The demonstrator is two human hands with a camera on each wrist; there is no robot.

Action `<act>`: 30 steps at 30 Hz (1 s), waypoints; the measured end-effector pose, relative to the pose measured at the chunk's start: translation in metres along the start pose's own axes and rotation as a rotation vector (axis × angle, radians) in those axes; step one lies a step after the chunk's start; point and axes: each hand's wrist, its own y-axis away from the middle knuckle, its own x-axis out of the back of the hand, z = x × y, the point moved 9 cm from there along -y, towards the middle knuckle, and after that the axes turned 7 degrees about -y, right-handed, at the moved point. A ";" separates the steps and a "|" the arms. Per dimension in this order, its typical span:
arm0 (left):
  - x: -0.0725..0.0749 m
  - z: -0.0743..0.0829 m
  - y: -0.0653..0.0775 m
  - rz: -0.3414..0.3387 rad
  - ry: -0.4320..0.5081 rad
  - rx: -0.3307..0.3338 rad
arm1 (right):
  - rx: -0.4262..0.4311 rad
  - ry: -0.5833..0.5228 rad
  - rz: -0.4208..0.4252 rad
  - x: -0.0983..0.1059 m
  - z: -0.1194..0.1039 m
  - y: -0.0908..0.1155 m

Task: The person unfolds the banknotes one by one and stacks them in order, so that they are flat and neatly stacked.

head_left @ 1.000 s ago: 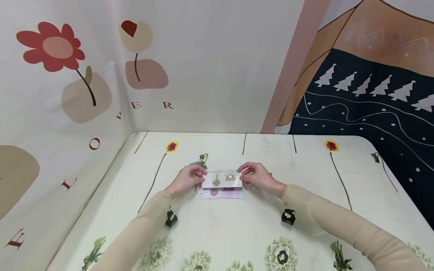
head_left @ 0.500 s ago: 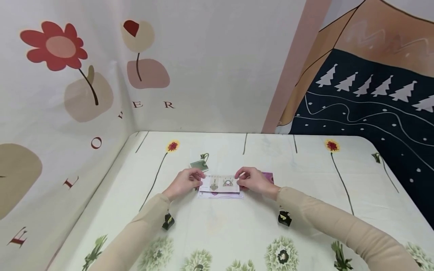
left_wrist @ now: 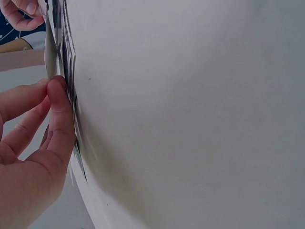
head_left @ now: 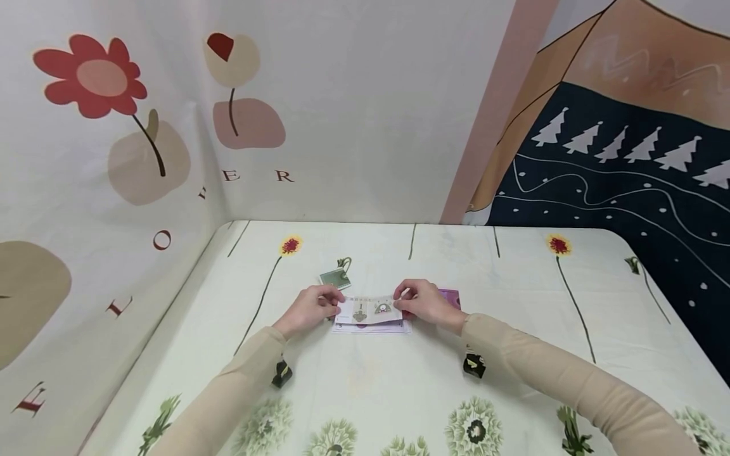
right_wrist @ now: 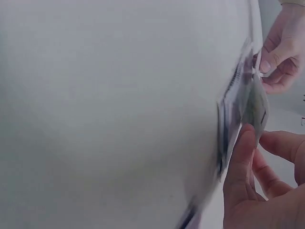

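A pale banknote (head_left: 369, 310) printed with a 1 is stretched between both hands in the head view. My left hand (head_left: 310, 309) pinches its left end, and my right hand (head_left: 426, 305) pinches the right end between thumb and fingers. Purple banknotes (head_left: 372, 329) lie on the table beneath, mostly covered by the held one. In the left wrist view the left thumb and fingertips meet at the note's edge (left_wrist: 50, 59), close over the stack. The right wrist view has the held note (right_wrist: 258, 107) bowed slightly, apart from the stack along its middle.
A green banknote (head_left: 335, 278) lies behind the left hand. Past the right hand, a magenta banknote (head_left: 451, 297) shows partly. The table (head_left: 365, 386) has a flower-print cover, and printed cloth walls (head_left: 353, 114) stand behind it and at the left.
Both hands have brought the banknote nearer to me and slightly left, over more of the purple ones. The magenta banknote and more of the green one have come into sight.
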 end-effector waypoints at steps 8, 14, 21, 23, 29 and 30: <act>-0.002 0.005 0.003 -0.013 -0.014 -0.006 | 0.027 0.148 -0.018 -0.001 0.000 0.000; -0.004 0.004 0.003 -0.018 -0.010 0.013 | 0.037 0.235 -0.059 -0.007 0.000 0.000; -0.004 0.001 0.001 -0.002 -0.042 0.041 | 0.005 0.303 -0.076 -0.010 0.000 -0.003; -0.003 0.002 0.001 0.002 -0.052 0.044 | 0.019 0.334 -0.076 -0.011 -0.001 -0.004; -0.003 0.003 0.000 0.000 -0.062 0.057 | 0.032 0.373 -0.070 -0.012 -0.002 -0.005; -0.003 0.003 0.001 -0.004 -0.063 0.056 | 0.033 0.374 -0.068 -0.012 -0.002 -0.005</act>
